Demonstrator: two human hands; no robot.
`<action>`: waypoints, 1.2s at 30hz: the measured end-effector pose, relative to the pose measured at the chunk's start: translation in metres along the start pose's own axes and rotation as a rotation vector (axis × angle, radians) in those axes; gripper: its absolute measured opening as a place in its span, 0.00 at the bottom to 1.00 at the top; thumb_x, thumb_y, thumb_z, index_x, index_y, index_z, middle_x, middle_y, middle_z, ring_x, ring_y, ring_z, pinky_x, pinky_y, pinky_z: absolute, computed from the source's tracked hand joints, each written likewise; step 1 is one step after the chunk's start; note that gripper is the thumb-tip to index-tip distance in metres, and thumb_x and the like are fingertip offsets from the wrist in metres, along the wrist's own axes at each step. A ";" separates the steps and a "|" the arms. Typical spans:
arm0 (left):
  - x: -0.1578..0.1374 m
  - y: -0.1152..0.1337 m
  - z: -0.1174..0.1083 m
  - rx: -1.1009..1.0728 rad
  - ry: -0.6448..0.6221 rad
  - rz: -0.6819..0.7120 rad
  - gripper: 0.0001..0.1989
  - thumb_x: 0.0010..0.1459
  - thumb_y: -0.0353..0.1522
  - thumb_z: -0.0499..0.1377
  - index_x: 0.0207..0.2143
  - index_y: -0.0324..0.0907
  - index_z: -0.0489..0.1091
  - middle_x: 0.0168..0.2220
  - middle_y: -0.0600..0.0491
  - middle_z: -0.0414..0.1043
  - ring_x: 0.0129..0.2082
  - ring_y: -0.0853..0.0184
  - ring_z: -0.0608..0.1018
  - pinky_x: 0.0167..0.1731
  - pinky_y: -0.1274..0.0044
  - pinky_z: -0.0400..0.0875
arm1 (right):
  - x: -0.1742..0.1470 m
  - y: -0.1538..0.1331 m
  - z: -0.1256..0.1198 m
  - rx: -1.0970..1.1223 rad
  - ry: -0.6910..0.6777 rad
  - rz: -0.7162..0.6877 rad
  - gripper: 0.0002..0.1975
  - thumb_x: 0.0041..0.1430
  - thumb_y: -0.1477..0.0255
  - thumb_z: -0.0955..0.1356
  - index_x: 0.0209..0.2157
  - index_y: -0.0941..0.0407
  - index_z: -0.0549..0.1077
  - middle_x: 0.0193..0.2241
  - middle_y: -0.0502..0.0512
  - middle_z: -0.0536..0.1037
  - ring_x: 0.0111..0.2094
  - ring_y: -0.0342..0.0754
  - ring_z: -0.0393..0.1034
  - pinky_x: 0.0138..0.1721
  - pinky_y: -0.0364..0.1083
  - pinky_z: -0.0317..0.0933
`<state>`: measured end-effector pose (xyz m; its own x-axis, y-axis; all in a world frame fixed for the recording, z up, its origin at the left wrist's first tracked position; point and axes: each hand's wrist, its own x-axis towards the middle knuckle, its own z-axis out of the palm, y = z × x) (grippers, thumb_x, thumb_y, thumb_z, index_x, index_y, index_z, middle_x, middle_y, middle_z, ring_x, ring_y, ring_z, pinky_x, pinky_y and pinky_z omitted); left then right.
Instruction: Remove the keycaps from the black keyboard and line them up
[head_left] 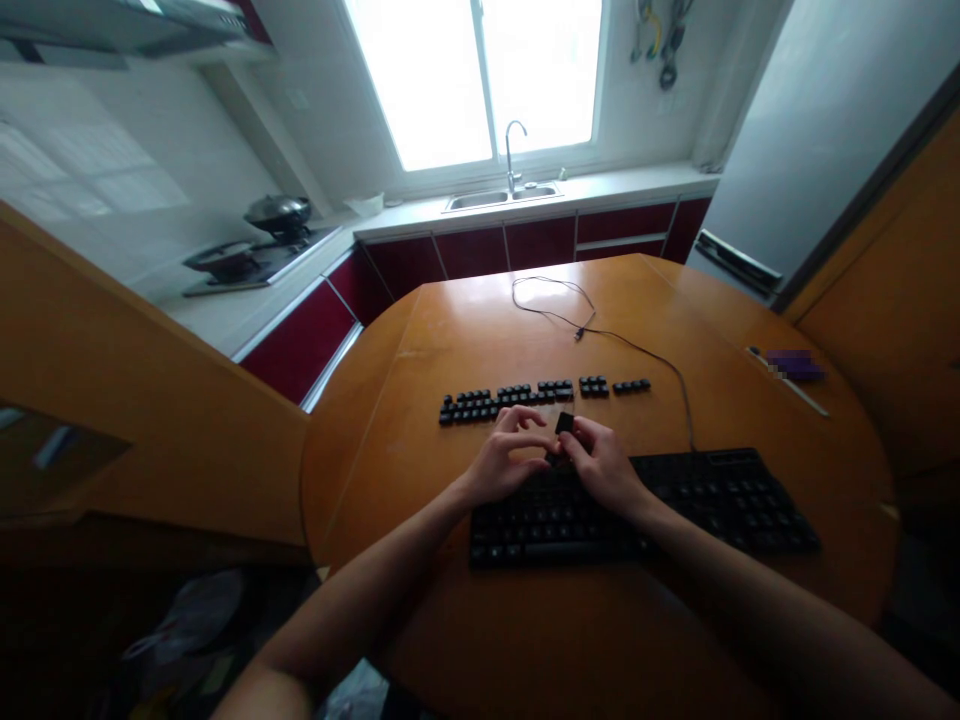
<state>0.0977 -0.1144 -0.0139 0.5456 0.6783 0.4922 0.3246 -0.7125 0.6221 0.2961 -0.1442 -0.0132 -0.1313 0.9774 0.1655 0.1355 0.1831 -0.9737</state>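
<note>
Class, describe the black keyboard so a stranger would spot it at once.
Find the wooden table and look toward its near side. The keyboard there is one wide black slab with a cable, unlike the small keys lined up beyond it.

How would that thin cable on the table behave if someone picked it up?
The cable would probably bend easily, given its loose loop. Being so thin, it seems light. A hard pull might tug the keyboard, whose back edge it meets.
</note>
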 end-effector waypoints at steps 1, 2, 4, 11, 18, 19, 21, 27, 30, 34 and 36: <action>0.001 -0.002 -0.002 -0.015 0.017 -0.025 0.07 0.57 0.36 0.68 0.39 0.47 0.80 0.48 0.48 0.69 0.48 0.59 0.70 0.49 0.65 0.70 | 0.000 0.000 0.000 0.000 -0.001 0.007 0.11 0.65 0.67 0.65 0.29 0.56 0.70 0.25 0.52 0.76 0.27 0.47 0.72 0.30 0.44 0.63; 0.002 -0.004 -0.004 -0.007 0.038 -0.052 0.07 0.56 0.36 0.68 0.39 0.47 0.80 0.48 0.48 0.69 0.48 0.59 0.70 0.49 0.65 0.69 | 0.000 0.000 0.000 -0.001 -0.001 0.017 0.11 0.66 0.67 0.65 0.29 0.56 0.70 0.25 0.52 0.77 0.27 0.47 0.72 0.30 0.45 0.64; 0.004 -0.012 -0.010 0.088 0.095 -0.112 0.06 0.56 0.35 0.68 0.38 0.47 0.80 0.48 0.49 0.68 0.49 0.59 0.69 0.52 0.65 0.68 | 0.000 0.002 0.000 -0.012 0.003 0.039 0.11 0.66 0.66 0.64 0.30 0.56 0.70 0.25 0.53 0.78 0.28 0.48 0.74 0.31 0.45 0.65; 0.006 -0.054 -0.027 0.517 0.182 -0.316 0.06 0.53 0.35 0.70 0.35 0.51 0.82 0.53 0.50 0.66 0.50 0.57 0.67 0.53 0.62 0.63 | -0.001 0.011 0.003 -0.050 -0.002 0.032 0.11 0.66 0.65 0.65 0.32 0.57 0.72 0.30 0.57 0.81 0.32 0.50 0.77 0.37 0.47 0.67; 0.002 -0.066 -0.025 0.566 0.137 -0.366 0.07 0.52 0.36 0.70 0.35 0.52 0.82 0.56 0.51 0.65 0.53 0.53 0.65 0.54 0.58 0.62 | -0.001 0.009 0.002 -0.072 0.000 0.016 0.12 0.66 0.65 0.65 0.32 0.57 0.73 0.30 0.56 0.80 0.31 0.49 0.76 0.35 0.47 0.67; 0.001 -0.066 -0.025 0.563 0.135 -0.370 0.07 0.52 0.36 0.70 0.36 0.52 0.82 0.56 0.51 0.65 0.53 0.53 0.65 0.54 0.58 0.61 | -0.001 0.009 0.002 -0.071 -0.003 0.018 0.12 0.66 0.66 0.65 0.32 0.57 0.73 0.30 0.56 0.80 0.31 0.49 0.75 0.35 0.46 0.67; 0.001 -0.066 -0.025 0.558 0.134 -0.381 0.07 0.52 0.36 0.70 0.36 0.51 0.82 0.56 0.51 0.65 0.54 0.53 0.64 0.55 0.58 0.61 | -0.002 0.008 0.002 -0.067 -0.005 0.025 0.11 0.66 0.66 0.65 0.32 0.57 0.73 0.30 0.56 0.81 0.31 0.49 0.75 0.35 0.46 0.67; 0.001 -0.068 -0.025 0.541 0.136 -0.396 0.07 0.54 0.37 0.69 0.37 0.51 0.82 0.55 0.51 0.65 0.55 0.53 0.64 0.55 0.58 0.61 | -0.002 0.009 0.001 -0.079 -0.007 0.025 0.12 0.66 0.66 0.65 0.32 0.57 0.74 0.29 0.56 0.81 0.32 0.50 0.75 0.36 0.47 0.66; 0.000 -0.068 -0.025 0.543 0.135 -0.398 0.07 0.54 0.36 0.69 0.37 0.51 0.82 0.55 0.51 0.66 0.54 0.53 0.64 0.55 0.58 0.62 | -0.002 0.009 0.001 -0.072 -0.014 0.022 0.12 0.66 0.66 0.65 0.32 0.57 0.74 0.30 0.56 0.81 0.33 0.50 0.76 0.37 0.47 0.67; 0.000 -0.069 -0.024 0.541 0.138 -0.393 0.09 0.54 0.37 0.69 0.39 0.50 0.81 0.54 0.50 0.66 0.53 0.54 0.64 0.54 0.58 0.63 | -0.002 0.008 0.001 -0.068 -0.015 0.013 0.12 0.66 0.65 0.65 0.32 0.57 0.74 0.30 0.56 0.80 0.32 0.49 0.76 0.36 0.46 0.67; 0.000 -0.070 -0.024 0.537 0.145 -0.382 0.09 0.54 0.36 0.69 0.39 0.50 0.81 0.53 0.50 0.67 0.53 0.55 0.65 0.54 0.59 0.63 | -0.002 0.008 0.001 -0.061 -0.013 0.011 0.12 0.66 0.65 0.65 0.32 0.57 0.74 0.30 0.56 0.80 0.32 0.49 0.76 0.36 0.46 0.67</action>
<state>0.0567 -0.0602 -0.0425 0.2189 0.8908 0.3983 0.8338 -0.3827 0.3977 0.2960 -0.1449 -0.0211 -0.1420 0.9781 0.1520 0.1966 0.1784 -0.9641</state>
